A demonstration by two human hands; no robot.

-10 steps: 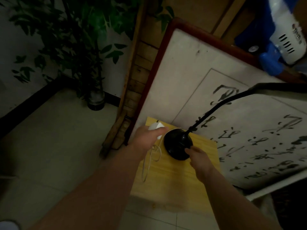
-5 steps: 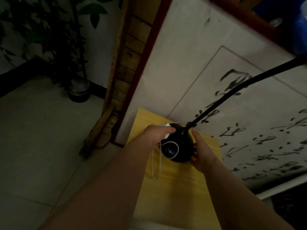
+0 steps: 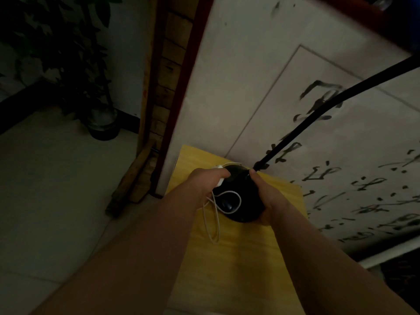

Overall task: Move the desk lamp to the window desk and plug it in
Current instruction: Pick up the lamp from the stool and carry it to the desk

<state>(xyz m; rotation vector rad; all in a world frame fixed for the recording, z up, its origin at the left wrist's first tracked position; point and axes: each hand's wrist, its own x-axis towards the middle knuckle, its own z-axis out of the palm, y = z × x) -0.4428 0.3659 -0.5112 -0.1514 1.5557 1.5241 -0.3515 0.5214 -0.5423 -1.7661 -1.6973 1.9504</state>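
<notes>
At centre frame our left hand (image 3: 205,181) and right hand (image 3: 266,196) close around the desk lamp (image 3: 238,196) base on the yellow bench (image 3: 238,258), left also pinching its white plug (image 3: 219,178). The base seems heavy, the neck whippy, so we lift from below.

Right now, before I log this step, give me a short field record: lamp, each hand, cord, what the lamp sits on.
lamp: black round lamp base on the yellow wooden stool, black neck rising up to the right
left hand: left hand on the base's left side, holding the white plug
right hand: right hand gripping the base's right side
cord: white cord looped loosely, unplugged
behind: calligraphy board
</notes>
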